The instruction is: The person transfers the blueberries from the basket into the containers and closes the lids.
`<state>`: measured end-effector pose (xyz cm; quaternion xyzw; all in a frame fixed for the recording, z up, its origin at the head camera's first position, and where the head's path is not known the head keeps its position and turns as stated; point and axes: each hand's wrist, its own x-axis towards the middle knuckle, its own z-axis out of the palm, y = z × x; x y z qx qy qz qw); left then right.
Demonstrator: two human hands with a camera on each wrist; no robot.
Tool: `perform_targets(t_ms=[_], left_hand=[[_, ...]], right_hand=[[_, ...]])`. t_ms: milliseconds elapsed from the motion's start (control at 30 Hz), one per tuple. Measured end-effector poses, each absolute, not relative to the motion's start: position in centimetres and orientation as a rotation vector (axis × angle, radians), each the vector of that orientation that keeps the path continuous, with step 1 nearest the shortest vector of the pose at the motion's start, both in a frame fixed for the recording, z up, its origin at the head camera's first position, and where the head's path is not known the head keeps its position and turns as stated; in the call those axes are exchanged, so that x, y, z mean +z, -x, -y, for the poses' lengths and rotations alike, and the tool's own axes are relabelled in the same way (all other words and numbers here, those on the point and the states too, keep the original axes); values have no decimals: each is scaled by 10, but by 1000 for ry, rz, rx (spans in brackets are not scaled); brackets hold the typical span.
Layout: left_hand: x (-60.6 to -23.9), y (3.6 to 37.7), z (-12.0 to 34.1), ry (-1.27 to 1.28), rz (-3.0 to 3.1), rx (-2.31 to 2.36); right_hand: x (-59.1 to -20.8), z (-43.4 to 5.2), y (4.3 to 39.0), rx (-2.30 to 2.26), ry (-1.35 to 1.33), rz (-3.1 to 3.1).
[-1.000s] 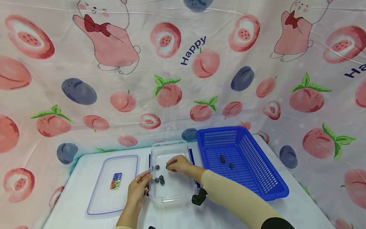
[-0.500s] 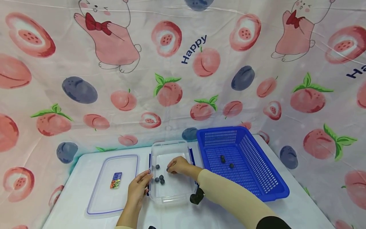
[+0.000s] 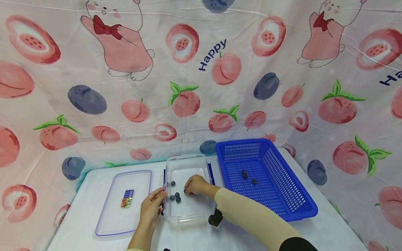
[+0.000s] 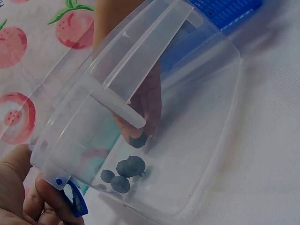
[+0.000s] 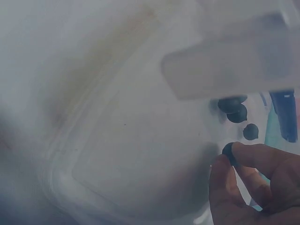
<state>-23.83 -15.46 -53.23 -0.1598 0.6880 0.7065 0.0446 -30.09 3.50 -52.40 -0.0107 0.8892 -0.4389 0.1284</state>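
A clear plastic box with blue side latches stands mid-table in the head view. My left hand grips its left wall, thumb at the rim and fingers curled under beside the blue latch. Inside the box, my right hand pinches a blueberry between thumb and fingertips, low over the floor. Several other blueberries lie loose along the box's left side, one of them farther back. Seen from the left wrist, the pinched blueberry shows through the clear wall.
To the right stands a blue perforated basket with a few blueberries on its floor. Left of the box lies a clear lid with a blue seal and a colourful label. A fruit-print cloth hangs behind the white table.
My right hand has moved a short way toward the near end of the box with the blueberry in its fingertips. The left hand has stayed on the box wall.
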Motion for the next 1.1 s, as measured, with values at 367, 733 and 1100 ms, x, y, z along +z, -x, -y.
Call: perform_targets(t_ms=[367,733,1100], left_hand=[[-530,241,155,502,-2087,2159],[-528,242,157,486,-2081,2153],[-528,242,157,480,-2071,2167]], right_hand=[[-519,-33,300,-1278,-1,-2593],[-490,-41,303,-1444,37,-2508],[-445,-101,315,-1763,165,-2419]])
